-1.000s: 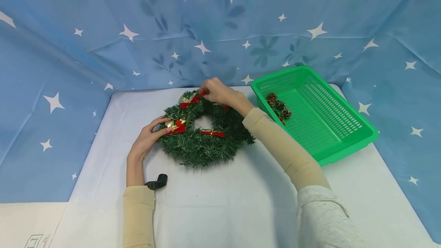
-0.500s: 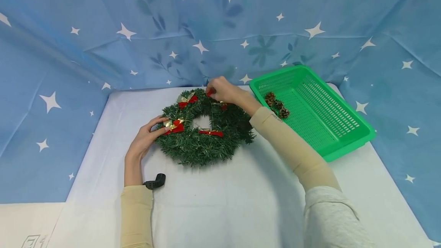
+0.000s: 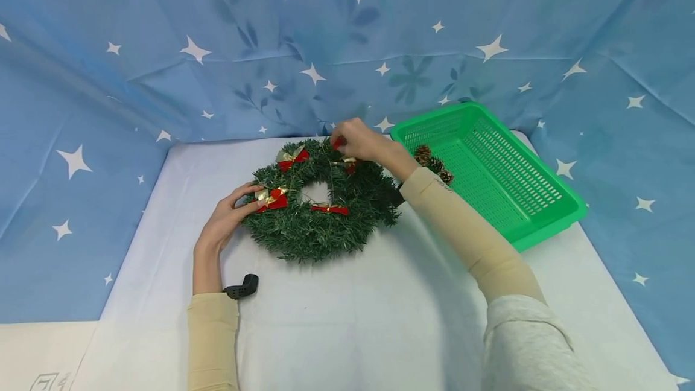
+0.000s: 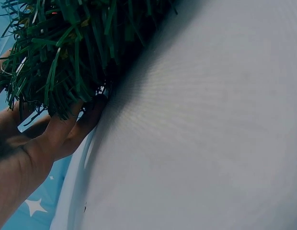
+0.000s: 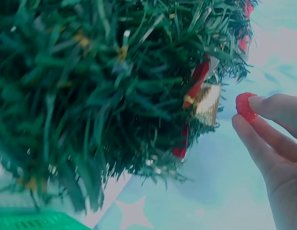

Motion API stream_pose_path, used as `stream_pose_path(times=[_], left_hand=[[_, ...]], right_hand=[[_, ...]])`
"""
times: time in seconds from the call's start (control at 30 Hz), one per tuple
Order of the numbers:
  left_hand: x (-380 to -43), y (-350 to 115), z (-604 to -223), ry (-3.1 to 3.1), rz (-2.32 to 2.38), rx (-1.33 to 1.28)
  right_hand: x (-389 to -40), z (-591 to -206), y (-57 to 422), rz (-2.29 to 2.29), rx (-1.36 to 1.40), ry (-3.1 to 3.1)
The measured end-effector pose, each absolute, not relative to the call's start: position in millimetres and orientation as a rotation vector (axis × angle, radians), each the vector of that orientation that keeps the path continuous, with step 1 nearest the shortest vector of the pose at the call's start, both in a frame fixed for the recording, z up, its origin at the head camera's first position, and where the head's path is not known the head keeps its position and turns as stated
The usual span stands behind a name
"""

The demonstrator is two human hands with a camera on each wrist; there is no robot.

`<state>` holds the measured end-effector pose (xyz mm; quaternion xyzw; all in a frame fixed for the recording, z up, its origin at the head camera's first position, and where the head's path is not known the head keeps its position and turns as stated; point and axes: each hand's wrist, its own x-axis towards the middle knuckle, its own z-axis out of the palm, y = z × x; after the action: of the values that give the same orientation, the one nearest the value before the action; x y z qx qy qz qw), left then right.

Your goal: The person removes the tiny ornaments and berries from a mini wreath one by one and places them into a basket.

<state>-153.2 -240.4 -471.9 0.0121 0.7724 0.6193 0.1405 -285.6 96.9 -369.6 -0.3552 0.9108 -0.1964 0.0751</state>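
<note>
A green pine wreath (image 3: pixel 320 204) with red and gold bows lies flat on the white table (image 3: pixel 347 306). My left hand (image 3: pixel 228 222) grips its left edge beside one bow (image 3: pixel 273 198); the left wrist view shows my fingers (image 4: pixel 72 129) curled under the needles of the wreath (image 4: pixel 67 52). My right hand (image 3: pixel 358 140) hovers over the wreath's far rim and pinches a small red berry (image 3: pixel 338 142) between fingertips. The right wrist view shows that berry (image 5: pixel 244 106) held just right of another bow (image 5: pixel 202 96) on the wreath (image 5: pixel 91 96).
A green plastic basket (image 3: pixel 521 198) stands at the right back of the table with pine cones (image 3: pixel 432 163) in its near-left corner. A small black object (image 3: pixel 242 286) lies by my left wrist. Blue star-patterned cloth (image 3: pixel 347 47) hangs behind and to both sides.
My right hand has shifted rightward along the wreath's far rim, carrying the red berry away from the top-left bow. The left hand has kept its hold on the wreath.
</note>
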Motion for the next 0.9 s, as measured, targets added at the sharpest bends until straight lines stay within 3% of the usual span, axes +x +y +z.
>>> stream_pose_path(times=[0.9], left_hand=[[-153,-240,-472,2.214,1.796,0.046]], right_hand=[[-278,-355,148,-0.590,-0.938,2.777]])
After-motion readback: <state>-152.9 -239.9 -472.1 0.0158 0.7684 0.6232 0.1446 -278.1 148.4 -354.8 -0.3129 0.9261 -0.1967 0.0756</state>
